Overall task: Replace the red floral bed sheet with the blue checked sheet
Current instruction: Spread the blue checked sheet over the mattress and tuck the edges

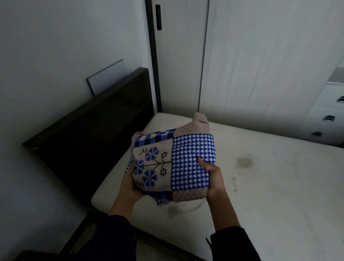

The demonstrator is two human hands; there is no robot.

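The blue checked sheet (189,162) is folded into a bundle, with blue gingham, beige dotted patches and blue flower prints showing. I hold it in the air above the head corner of the bare white mattress (275,190). My left hand (130,183) grips its lower left side from beneath. My right hand (214,177) grips its right edge, thumb over the gingham. No red floral sheet is in view.
A dark wooden headboard (97,128) runs along the left of the mattress, against a white wall. White wardrobe doors (254,64) stand behind the bed, and a drawer unit (333,112) is at the right. The mattress carries a few stains.
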